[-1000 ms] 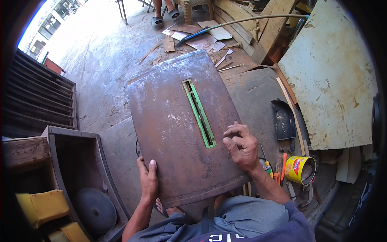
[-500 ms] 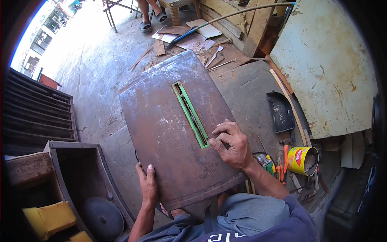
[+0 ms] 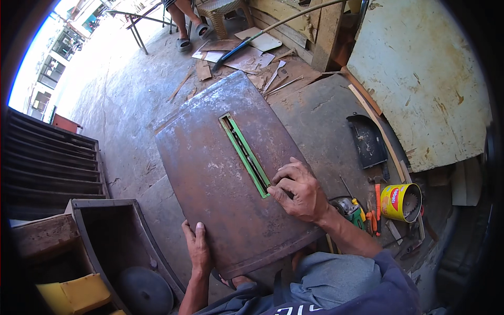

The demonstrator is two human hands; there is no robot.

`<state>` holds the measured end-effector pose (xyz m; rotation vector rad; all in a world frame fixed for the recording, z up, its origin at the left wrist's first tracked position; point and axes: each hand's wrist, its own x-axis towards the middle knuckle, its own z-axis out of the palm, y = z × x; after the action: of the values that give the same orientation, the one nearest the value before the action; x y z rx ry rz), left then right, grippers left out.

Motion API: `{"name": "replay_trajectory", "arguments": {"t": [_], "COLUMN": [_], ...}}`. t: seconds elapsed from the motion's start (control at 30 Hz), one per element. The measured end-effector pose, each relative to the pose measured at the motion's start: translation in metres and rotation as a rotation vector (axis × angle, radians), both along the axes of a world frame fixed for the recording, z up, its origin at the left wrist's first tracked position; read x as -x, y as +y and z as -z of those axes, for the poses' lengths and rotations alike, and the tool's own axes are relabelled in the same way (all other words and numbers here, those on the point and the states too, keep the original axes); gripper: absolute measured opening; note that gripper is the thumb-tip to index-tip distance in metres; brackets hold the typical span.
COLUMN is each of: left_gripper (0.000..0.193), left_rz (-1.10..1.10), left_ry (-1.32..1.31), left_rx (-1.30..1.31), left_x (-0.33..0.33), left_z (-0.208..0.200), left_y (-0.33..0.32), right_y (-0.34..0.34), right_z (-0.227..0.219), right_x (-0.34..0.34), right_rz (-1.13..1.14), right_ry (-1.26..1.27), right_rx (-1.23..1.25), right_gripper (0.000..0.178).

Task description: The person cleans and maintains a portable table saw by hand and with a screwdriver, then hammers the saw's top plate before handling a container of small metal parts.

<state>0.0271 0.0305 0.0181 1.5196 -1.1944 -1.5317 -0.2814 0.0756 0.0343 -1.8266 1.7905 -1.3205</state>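
A worn brown panel (image 3: 210, 194) with a scuffed, pale-flecked face lies slanted across my lap. Set into it is a long, narrow green frame (image 3: 239, 147) around a dark slot, with strips visible inside. My left hand (image 3: 198, 247) grips the panel's near left edge, thumb on top and fingers going underneath. At the near end of the green frame, my right hand (image 3: 300, 191) is closed, thumb and forefinger pinched together at the frame's corner. Whatever may be between those fingertips is too small to make out.
To the right are a yellow tin (image 3: 400, 202), an orange-handled hammer (image 3: 377, 207), a green power tool (image 3: 356, 214) and a black dustpan (image 3: 367, 143). Wooden drawers (image 3: 126, 236) stand at left. Scrap wood (image 3: 236, 58) litters the floor ahead; a person's feet (image 3: 193, 38) show beyond.
The view has shifted slightly. My right hand stays at the near end of the green frame, its fingers now curled closer together. My left hand keeps its grip on the panel's edge.
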Motion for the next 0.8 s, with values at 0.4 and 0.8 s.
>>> {"name": "replay_trajectory", "arguments": {"t": [0.4, 0.8], "left_gripper": [0.041, 0.048], "left_rz": [0.009, -0.041], "left_ry": [-0.013, -0.101], "left_rx": [0.014, 0.085], "left_x": [-0.0015, -0.0027], "left_z": [0.0016, 0.011], "left_y": [0.0003, 0.0004], "right_y": [0.0023, 0.0056], "right_z": [0.0007, 0.0037], "right_x": [-0.0019, -0.0049], "right_rz": [0.011, 0.046], "right_ry": [0.03, 0.028], "right_rx": [-0.011, 0.007], "right_gripper": [0.017, 0.016]}}
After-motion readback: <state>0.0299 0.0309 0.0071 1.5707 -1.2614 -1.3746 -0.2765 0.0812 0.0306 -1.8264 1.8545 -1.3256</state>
